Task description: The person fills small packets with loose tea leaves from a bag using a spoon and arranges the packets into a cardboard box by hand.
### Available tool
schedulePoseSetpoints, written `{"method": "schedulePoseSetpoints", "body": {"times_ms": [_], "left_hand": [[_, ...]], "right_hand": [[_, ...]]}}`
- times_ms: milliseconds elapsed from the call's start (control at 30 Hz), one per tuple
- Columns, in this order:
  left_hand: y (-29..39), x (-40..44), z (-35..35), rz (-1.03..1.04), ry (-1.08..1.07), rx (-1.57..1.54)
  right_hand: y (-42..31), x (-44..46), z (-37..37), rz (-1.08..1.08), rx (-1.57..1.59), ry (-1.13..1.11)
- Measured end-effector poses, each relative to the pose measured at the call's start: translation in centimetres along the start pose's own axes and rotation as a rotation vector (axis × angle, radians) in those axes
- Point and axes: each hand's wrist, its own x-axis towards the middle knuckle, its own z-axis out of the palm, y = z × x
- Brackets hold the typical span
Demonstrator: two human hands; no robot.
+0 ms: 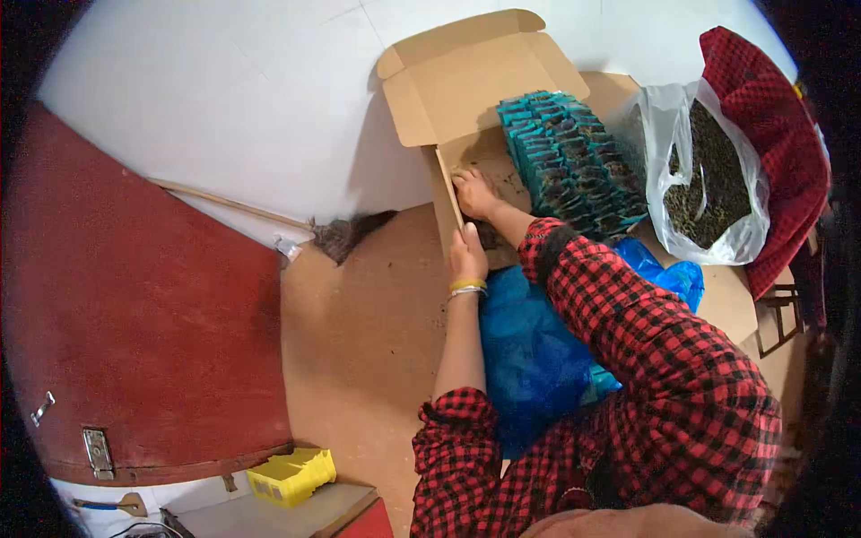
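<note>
An open cardboard box (484,99) stands with its lid raised against the wall. My left hand (468,255), with a yellow band at the wrist, grips the box's left side wall near the front. Inside, my right hand (478,195) has its fingers bent against the same side wall, further back; its fingertips are partly hidden. Small teal packets (574,166) with dark contents are packed in rows in the right part of the box. Dark crumbs lie on the box floor beside my right hand. A blue plastic bag (529,350) lies just below the box, under my right arm.
A clear plastic bag (664,179) of dark, dried leaf-like bits stands at the right, beside a dark red cloth (771,143). A broom (242,206) lies along the wall at left, near a red cabinet (152,314). A yellow bin (293,475) sits at lower left.
</note>
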Motion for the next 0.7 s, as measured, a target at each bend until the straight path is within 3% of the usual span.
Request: {"method": "schedulePoseSetpoints", "body": {"times_ms": [67,167,200,300,333,433,567,700], "left_hand": [[0.0,0.1,0.1,0.001,0.033,0.027],[0.7,-0.1,0.1,0.054,0.099,0.009],[0.6,-0.2,0.2,0.104,0.16,-0.019],[0.0,0.3,0.3,0.084,0.113,0.005],[0.3,0.1,0.2,0.085,0.099,0.008],[1.3,-0.2,-0.4,0.046,0.069,0.006],[0.4,0.1,0.2,0.079,0.12,-0.041],[1.3,-0.5,-0.1,0.038,0.11,-0.017]], "right_hand": [[-0.6,-0.8,-0.5,0.004,0.025,0.008],[-1.2,-2.0,-2.8,-0.116,0.001,-0.294],[-1.4,-2.5,-3.7,-0.096,0.0,-0.3],[-1.9,-4.4,-5.8,-0.181,0.15,-0.553],[-1.8,-5.4,-6.0,-0.166,0.152,-0.552],[-1.6,-7.2,-6.1,0.013,0.258,-0.203],[-2.5,-9.7,-9.3,-0.058,-0.003,-0.323],[-2.3,-9.6,-9.0,-0.069,-0.015,-0.397]]}}
